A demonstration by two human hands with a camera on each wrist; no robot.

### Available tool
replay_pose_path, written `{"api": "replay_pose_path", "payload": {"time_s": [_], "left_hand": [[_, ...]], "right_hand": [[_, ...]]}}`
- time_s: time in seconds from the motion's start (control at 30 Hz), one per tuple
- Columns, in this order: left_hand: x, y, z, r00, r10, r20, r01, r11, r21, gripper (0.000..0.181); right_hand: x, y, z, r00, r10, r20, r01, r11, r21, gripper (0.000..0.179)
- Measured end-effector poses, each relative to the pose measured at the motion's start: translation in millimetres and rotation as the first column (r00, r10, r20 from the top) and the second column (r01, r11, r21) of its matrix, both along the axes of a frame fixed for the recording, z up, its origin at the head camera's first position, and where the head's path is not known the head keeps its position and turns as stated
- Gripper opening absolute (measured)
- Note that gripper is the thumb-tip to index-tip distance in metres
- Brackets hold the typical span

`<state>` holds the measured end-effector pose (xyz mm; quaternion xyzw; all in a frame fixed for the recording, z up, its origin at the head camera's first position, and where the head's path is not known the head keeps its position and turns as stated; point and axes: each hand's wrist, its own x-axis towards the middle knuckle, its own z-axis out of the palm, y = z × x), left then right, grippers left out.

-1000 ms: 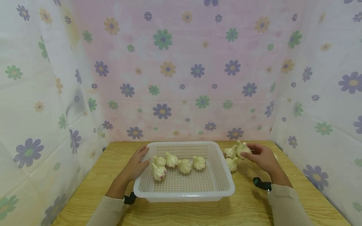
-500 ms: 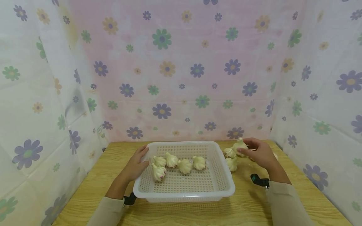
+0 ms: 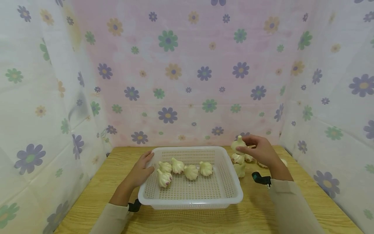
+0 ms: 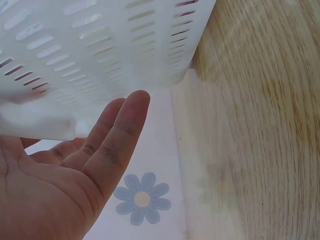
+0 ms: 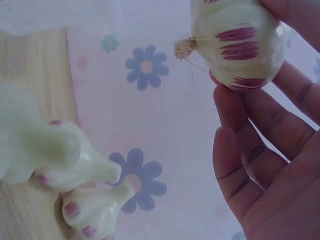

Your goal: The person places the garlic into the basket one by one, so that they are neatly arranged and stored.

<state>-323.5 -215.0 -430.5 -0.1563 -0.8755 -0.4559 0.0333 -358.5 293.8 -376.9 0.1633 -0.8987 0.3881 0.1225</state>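
Observation:
A white plastic basket point(image 3: 191, 202) with slotted walls stands on the table. Several garlic bulbs point(image 3: 191, 172) lie inside, mostly toward its left and back. My left hand point(image 3: 142, 171) holds the basket's left rim, its thumb over the edge. In the left wrist view, two of its fingers point(image 4: 112, 147) lie nearly straight along the outer wall. Raised over the loose bulbs to the right, my right hand point(image 3: 261, 150) pinches a garlic bulb point(image 3: 238, 145) between thumb and fingers. Purple streaks and a tuft of roots show on this garlic bulb point(image 5: 237, 45) in the right wrist view.
Garlic bulbs point(image 3: 240, 170) sit close by the basket's right wall, several under the right hand. Another bulb point(image 3: 284, 162) shows partly behind the right wrist. Flower-patterned cloth point(image 3: 190, 81) hangs around the back and sides of the wooden table point(image 3: 257, 211).
My right hand has lifted the garlic bulb off the group and carried it up and left toward the basket's back right corner. The left hand and basket have stayed in place.

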Motion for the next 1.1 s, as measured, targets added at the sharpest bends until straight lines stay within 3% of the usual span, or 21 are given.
{"api": "replay_pose_path", "payload": {"time_s": [0.27,0.53,0.77,1.1], "left_hand": [[0.0,1.4,1.5,1.0,0.001,-0.007,-0.001,1.0,0.004,0.07],[-0.9,1.9,1.0,1.0,-0.008,-0.016,0.008,1.0,-0.005,0.07],[-4.6,2.2,-1.3,1.0,-0.002,-0.017,0.002,1.0,-0.021,0.071],[-3.6,-0.3,-1.1,1.0,0.007,-0.017,-0.008,1.0,-0.022,0.07]], "right_hand": [[-7.3,-27.0,11.6,0.992,0.119,-0.027,-0.12,0.992,-0.029,0.042],[-9.6,-56.9,22.5,0.99,0.138,0.024,-0.138,0.99,-0.025,0.062],[-9.2,-74.3,25.1,0.979,0.195,0.052,-0.193,0.981,-0.031,0.056],[-14.2,-100.1,26.1,0.974,0.217,0.06,-0.221,0.973,0.067,0.054]]}}
